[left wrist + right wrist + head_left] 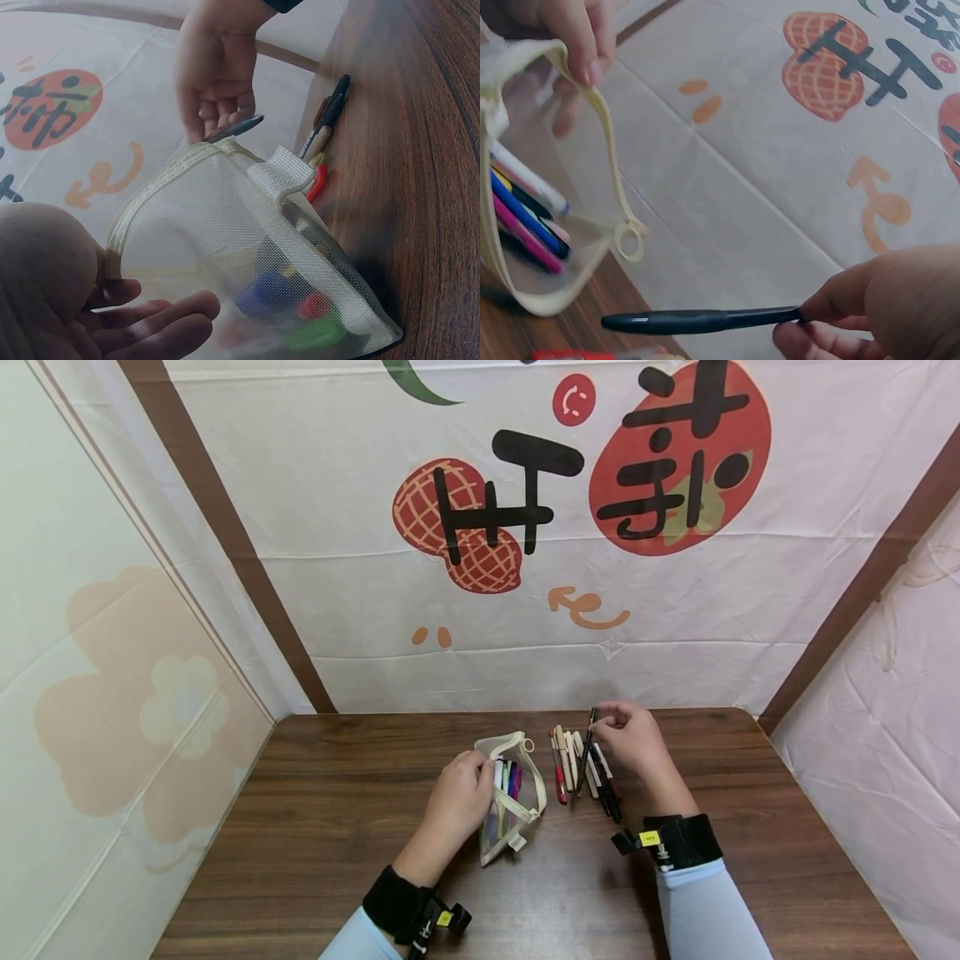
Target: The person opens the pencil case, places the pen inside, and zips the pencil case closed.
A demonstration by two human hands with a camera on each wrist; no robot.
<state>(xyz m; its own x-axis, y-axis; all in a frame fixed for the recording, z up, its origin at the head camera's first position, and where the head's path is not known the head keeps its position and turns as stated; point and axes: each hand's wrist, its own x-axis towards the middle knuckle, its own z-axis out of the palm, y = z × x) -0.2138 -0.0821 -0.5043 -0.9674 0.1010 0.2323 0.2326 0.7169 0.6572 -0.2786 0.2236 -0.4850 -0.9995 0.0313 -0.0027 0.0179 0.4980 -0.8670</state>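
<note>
My left hand [461,789] grips the edge of a cream mesh pencil pouch [195,217], whose zipped mouth gapes open towards the right. Several coloured pens [529,210], among them blue, magenta and white ones, lie inside the pouch. In my right hand [633,739] a dark pen [705,321] is pinched near one end between thumb and fingers. That pen hangs above a row of loose pens [567,760] on the table, to the right of the pouch. The zipper's ring pull [628,241] dangles at the corner of the mouth.
The dark brown wooden table [337,827] reaches back to a white printed curtain [352,585]. At the left end of the loose row lies a red pen [559,777], and a black marker [611,802] lies at its right. Each wrist wears a black strap with a camera.
</note>
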